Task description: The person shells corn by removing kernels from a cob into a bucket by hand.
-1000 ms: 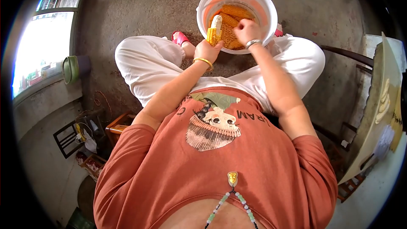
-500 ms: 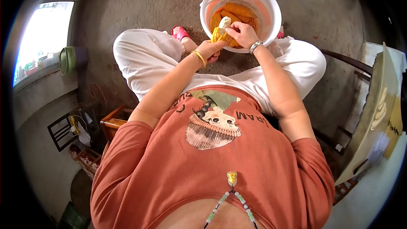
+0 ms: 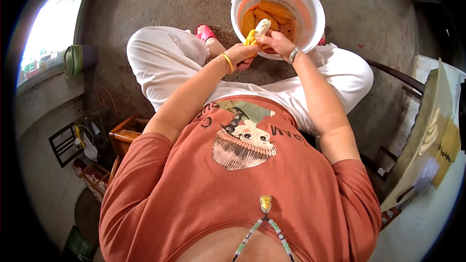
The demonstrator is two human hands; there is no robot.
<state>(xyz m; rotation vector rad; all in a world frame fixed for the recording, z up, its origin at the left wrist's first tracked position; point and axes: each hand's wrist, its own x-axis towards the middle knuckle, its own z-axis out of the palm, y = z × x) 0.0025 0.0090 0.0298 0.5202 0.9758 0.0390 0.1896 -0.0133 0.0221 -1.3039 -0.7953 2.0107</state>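
Nearest is the beaded necklace with its gold pendant [image 3: 265,203], lying over the rust-coloured shirt [image 3: 233,189]; upside down on this shirt I can read "RAM", while other letters bend into the folds. Farther on, the left hand [image 3: 241,56] has its fingers closed around the lower part of one corn cob [image 3: 262,27], and some fingertips are hidden under it. The right hand [image 3: 280,43] has its thumb and fingers clamped on the same cob, a little above; how the farther fingers are placed, I cannot tell. The cob is tilted over the near side of the white bucket [image 3: 315,17], yellow at the held part and pale and bare at the upper end. Inside the bucket lie whole yellow cobs [image 3: 275,8] and loose kernels [image 3: 286,30], partly covered by the hands. The orange print [image 3: 303,7] on the bucket is too unclear to read.
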